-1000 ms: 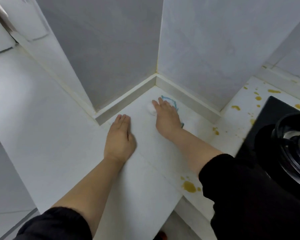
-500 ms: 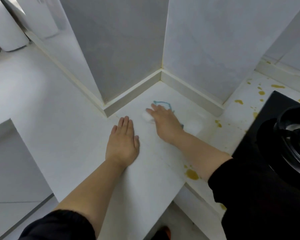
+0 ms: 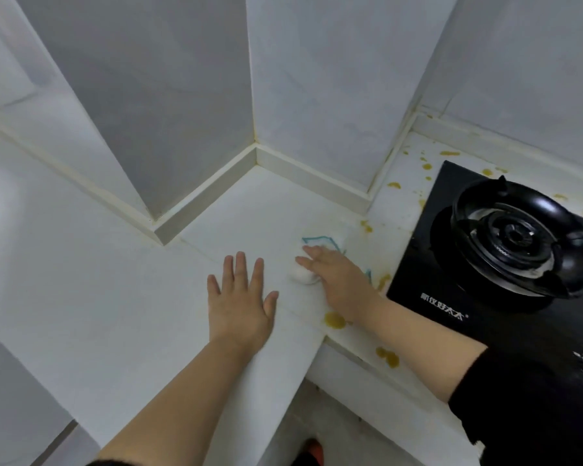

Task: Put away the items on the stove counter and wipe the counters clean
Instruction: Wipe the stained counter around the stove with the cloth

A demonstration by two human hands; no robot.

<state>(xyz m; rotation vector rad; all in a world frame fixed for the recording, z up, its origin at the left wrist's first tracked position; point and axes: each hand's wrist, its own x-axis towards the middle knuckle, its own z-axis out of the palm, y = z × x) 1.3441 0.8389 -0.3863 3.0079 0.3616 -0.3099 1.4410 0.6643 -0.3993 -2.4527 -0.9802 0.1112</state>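
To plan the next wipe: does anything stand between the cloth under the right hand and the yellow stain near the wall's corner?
Nothing visible does. The right hand presses the cloth on the counter; only bare counter separates the cloth from that stain. The stove lies aside.

Pale grey wall tiles (image 3: 189, 95), a black gas hob (image 3: 428, 264) with its burner ring (image 3: 515, 233), an orange shoe tip (image 3: 313, 449) below.
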